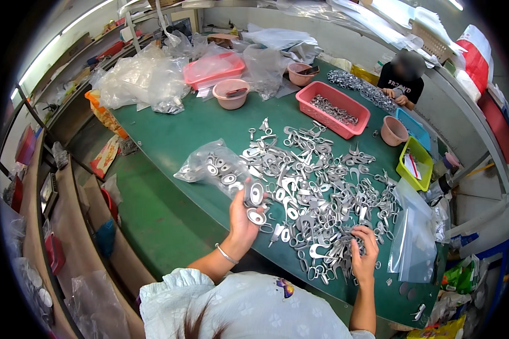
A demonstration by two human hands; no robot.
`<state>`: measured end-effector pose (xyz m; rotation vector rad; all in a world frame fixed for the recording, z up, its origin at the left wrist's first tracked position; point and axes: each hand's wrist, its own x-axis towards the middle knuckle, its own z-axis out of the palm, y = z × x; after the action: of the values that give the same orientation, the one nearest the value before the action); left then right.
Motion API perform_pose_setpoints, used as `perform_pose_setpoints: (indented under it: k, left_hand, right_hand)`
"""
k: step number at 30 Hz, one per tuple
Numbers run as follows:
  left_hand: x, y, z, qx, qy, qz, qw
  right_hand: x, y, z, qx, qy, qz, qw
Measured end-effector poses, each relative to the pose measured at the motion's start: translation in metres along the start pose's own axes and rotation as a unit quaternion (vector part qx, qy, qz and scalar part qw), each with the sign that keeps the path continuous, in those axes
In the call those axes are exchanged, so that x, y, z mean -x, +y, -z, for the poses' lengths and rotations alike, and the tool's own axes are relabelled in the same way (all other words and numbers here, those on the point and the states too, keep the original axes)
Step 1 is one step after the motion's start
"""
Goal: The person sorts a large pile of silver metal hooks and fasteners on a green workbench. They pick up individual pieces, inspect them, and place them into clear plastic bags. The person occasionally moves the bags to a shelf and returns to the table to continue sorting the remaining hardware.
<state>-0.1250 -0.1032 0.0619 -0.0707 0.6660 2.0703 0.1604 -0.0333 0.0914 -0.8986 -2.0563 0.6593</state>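
Note:
A broad heap of grey metal clasps [316, 186], many with ring or hook ends, covers the middle of the green table. My left hand [242, 221] is closed around a few metal pieces with oval holes [256, 195], at the heap's left edge. Just behind it lies a clear plastic bag [201, 161] with similar oval-holed pieces in it. My right hand [365, 253] is at the heap's near right side, its fingers curled and the tips among the clasps. Whatever those fingertips pinch is too small and covered to make out.
Beyond the heap are a pink basket of small metal parts [333, 110], a pink bowl [394, 131] and a yellow-green basket [415, 165]. Flat clear bags [410, 237] lie at right. A co-worker [401, 79] sits at the far right. Shelves [68, 226] stand at left.

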Motion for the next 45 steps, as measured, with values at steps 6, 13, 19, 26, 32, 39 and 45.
perform_pose_setpoints:
  k: [6,13,19,26,32,39,45]
  left_hand:
    - [0.011,-0.002,0.006,0.029,0.045,-0.041,0.998]
    - [-0.033,0.031,-0.010,0.076,0.056,-0.167,0.981]
    - [-0.099,0.059,-0.008,0.164,0.147,-0.193,0.956]
    - [-0.085,0.056,-0.011,0.030,0.155,-0.189,0.969]
    - [-0.063,0.040,-0.014,-0.085,0.087,-0.266,0.956]
    - [-0.049,0.005,-0.010,-0.135,-0.008,-0.209,0.969]
    - [-0.036,-0.010,-0.006,-0.180,-0.015,-0.186,0.966]
  right_hand:
    - [-0.001,-0.002,-0.005,-0.004,-0.011,-0.003,1.000]
    - [0.004,0.004,-0.002,-0.015,-0.024,-0.022,0.999]
    - [0.007,0.001,-0.003,-0.038,-0.058,-0.026,0.997]
    - [0.016,0.017,0.001,-0.031,-0.123,-0.062,0.990]
    - [0.005,0.058,0.006,-0.043,-0.169,-0.092,0.980]
    - [-0.065,0.186,0.037,0.028,0.068,-0.203,0.976]
    - [-0.141,0.272,0.038,0.258,0.128,-0.146,0.946]
